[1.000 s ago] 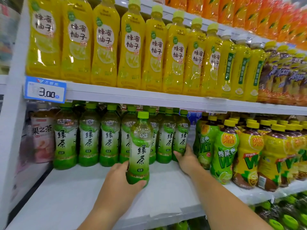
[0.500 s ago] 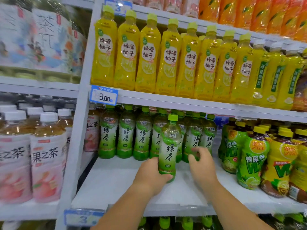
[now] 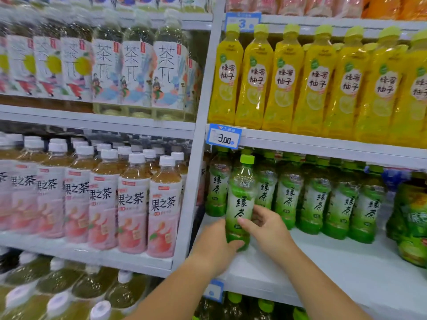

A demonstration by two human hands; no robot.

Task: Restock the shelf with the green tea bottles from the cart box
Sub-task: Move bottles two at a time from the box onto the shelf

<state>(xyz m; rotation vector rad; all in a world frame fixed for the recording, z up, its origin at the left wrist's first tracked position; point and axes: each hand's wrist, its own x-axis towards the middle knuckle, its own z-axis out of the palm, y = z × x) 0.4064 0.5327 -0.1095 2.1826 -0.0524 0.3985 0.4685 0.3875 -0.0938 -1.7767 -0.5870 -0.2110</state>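
Colour key: front green tea bottle (image 3: 240, 204), bright green cap, clear neck, label fading white to green, dark characters; row of green tea bottles (image 3: 316, 200) behind, same colouring; upper bottles (image 3: 282, 88), yellow, yellow-green caps, white round patch with dark characters; left bottles (image 3: 161, 204), white caps, amber top, pink label with peach print; price tag (image 3: 223, 136), white, blue border; shelf (image 3: 346, 269), pale grey-white.

White shelving (image 3: 323, 147), possibly metal
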